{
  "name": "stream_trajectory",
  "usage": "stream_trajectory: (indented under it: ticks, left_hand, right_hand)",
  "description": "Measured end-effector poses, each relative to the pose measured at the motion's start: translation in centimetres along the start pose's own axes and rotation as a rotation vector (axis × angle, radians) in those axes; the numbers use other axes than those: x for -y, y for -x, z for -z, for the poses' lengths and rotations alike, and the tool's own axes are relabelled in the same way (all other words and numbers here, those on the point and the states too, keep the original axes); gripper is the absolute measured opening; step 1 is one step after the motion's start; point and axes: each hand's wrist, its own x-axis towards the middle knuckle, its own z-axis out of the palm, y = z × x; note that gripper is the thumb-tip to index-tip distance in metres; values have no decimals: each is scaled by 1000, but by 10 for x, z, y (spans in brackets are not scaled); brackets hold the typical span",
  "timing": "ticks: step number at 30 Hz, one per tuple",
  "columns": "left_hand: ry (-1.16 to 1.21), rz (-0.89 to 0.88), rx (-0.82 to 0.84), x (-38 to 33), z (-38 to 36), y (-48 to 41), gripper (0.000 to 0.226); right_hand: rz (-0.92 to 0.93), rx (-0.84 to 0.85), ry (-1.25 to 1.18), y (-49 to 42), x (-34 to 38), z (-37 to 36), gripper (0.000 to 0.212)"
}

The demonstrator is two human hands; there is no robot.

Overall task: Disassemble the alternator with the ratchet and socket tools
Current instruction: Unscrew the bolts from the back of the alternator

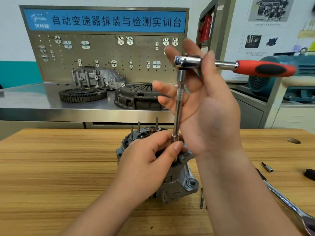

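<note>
The grey alternator (177, 183) stands on end on the wooden table (59, 167), with thin studs sticking up from its top. A chrome extension bar (178, 109) rises from it to the ratchet (187, 61), whose red-and-black handle (265, 68) points right. My left hand (150, 160) pinches the socket (175, 138) at the bar's lower end, against the alternator's top. My right hand (209, 113) is up beside the bar with its fingers spread straight. The ratchet's neck lies in the crook between thumb and forefinger.
A second chrome ratchet (289, 206), a small bit socket (268, 167), a black tool end (309, 174) and a long bolt (202, 198) lie on the table at right. Behind stands a steel bench with a flywheel (82, 94), a clutch cover (136, 96) and a pegboard (102, 53).
</note>
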Motion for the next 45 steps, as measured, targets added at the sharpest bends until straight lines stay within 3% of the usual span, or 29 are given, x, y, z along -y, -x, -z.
stream_trajectory:
  ticks: [3,6,9,14,18,20,23,26,29,34,37,41,45]
  left_hand:
    - [2,26,-2,-2,-1,-1,24]
    - [39,63,-16,-3,-1,-2,26]
    - [53,87,-34,-4,-1,-3,24]
    - [14,33,-19,-2,-1,-1,16]
    - [-39,-18,18,-3,0,0,20]
    - [-45,-4,22,-2,0,0,22]
    - [-3,45,11,-2,-1,-2,26]
    - [6,60,-14,-2,-1,-2,25]
    - [2,37,-15,0,-1,-1,21]
    - [-17,-10,7,-2,0,1,19]
    - [-14,13,-11,0,-2,0,10]
    - [25,63,-43,-1,-3,-1,18]
    - [-9,27,-45,-1,-2,0,23]
  right_hand:
    - [-23,-4,-8,0,-1,-1,31]
    - [147,-30,115,2,0,-3,21]
    - [264,-43,223,2,0,-4,26]
    - [102,-5,46,2,-1,-3,26]
    - [-58,-2,-39,-1,2,1,46]
    - [-34,-14,11,0,1,0,42]
    - [162,-32,198,2,0,-4,24]
    - [277,-32,268,3,0,-5,25]
    - [188,9,144,2,0,-4,25]
    - [-37,-30,25,-1,2,1,45]
    - [91,-83,202,1,-1,-1,33]
    - [321,-35,389,2,-2,-2,28]
    - [151,15,193,1,0,-2,28]
